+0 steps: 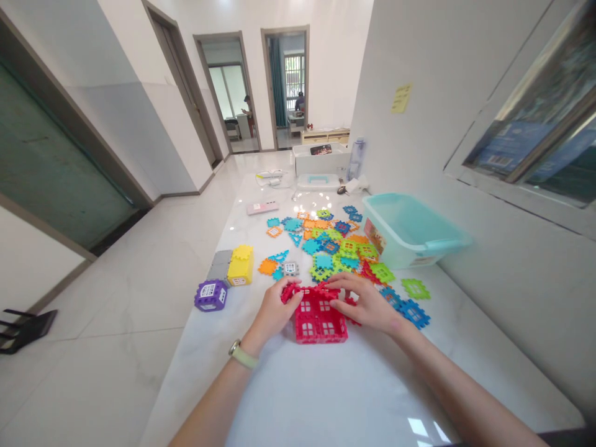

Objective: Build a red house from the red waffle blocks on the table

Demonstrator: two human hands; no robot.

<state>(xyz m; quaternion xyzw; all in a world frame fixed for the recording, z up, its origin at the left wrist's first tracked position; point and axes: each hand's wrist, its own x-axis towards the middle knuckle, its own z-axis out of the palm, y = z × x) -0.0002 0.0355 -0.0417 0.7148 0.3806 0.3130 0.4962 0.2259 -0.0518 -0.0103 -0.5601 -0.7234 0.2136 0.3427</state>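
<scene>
A red block house (321,315) made of joined window panels stands on the white table in front of me. My left hand (278,305) is closed on its upper left corner, with the thumb along the near edge. At the upper right, the fingers of my right hand (365,303) are bent over a red panel at the top of the house. Some of the top panels are partly hidden by my fingers. Just beyond lies a spread of loose interlocking panels (323,261) in green, blue, orange and red.
To the left stand a purple block (211,295), a yellow block (241,267) and a grey block (220,266). A teal plastic bin (410,230) is by the wall at right. A pink box (262,208), a white box (320,162) and a clear bottle (357,158) sit farther back.
</scene>
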